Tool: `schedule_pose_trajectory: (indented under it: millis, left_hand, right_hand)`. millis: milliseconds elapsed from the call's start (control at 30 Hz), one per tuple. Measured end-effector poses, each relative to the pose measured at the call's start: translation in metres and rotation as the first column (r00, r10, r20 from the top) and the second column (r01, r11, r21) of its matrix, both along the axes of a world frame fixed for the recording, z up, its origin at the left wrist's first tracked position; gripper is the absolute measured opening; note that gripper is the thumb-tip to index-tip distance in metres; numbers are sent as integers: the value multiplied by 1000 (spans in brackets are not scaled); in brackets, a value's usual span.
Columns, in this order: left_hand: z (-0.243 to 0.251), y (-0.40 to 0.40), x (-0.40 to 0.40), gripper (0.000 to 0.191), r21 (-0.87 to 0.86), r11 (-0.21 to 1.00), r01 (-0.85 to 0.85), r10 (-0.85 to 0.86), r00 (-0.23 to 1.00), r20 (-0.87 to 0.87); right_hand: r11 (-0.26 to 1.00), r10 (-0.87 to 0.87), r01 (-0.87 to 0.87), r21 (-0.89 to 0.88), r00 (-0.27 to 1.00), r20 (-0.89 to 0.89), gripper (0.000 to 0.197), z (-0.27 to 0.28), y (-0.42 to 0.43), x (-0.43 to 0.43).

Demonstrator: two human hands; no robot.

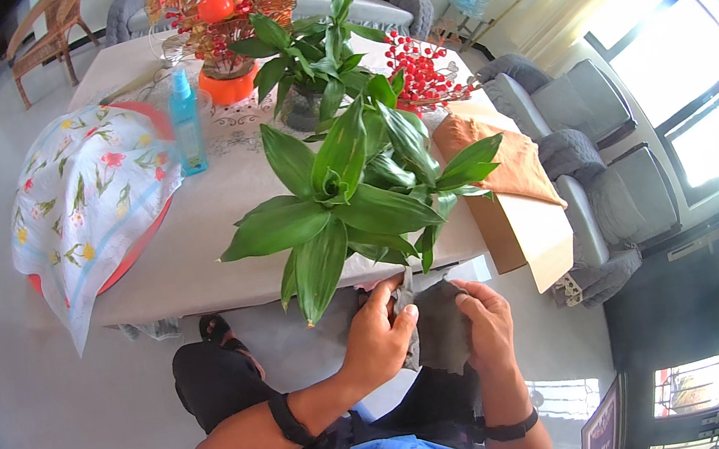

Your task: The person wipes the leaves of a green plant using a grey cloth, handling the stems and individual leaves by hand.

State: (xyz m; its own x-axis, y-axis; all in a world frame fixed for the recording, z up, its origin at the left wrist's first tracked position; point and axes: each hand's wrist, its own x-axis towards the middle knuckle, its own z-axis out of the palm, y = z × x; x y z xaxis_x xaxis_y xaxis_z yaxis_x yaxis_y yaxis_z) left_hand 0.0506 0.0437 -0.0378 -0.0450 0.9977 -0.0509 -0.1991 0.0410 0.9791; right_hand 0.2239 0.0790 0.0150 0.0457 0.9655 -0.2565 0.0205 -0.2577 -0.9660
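Note:
A dark grey cloth [441, 326] hangs between my two hands, just in front of the table edge and above my lap. My left hand [381, 337] pinches its left side between thumb and fingers, where the fabric is bunched. At the right, my right hand [488, 318] grips the cloth's upper right edge. Right beyond my hands, a broad-leaved green plant [332, 204] leans over the table's front edge; its container is hidden by leaves. Behind it stands a second leafy plant [325, 50] in a dark glass vase [302, 107].
On the covered table [231, 242] are a blue spray bottle [186, 125], a floral cloth [95, 186] over a red-rimmed item, an orange pot [230, 85] with decorations, red berry sprays [421, 71] and a cardboard box [505, 231] under an orange cloth [494, 150]. Grey sofas [583, 248] stand right.

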Motion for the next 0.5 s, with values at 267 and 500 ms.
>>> schedule_pose_trajectory:
  millis: [267,500]
  left_hand:
    - [11,-6,-6,46,109,993,-52,70,983,-167]
    - [17,-18,0,42,207,976,64,-1,958,-288]
  right_hand:
    - [1000,27,-28,-15,1000,-10,28,-5,13,-14]
    - [975,185,-222,-10,786,590,26,-2,6,-8]
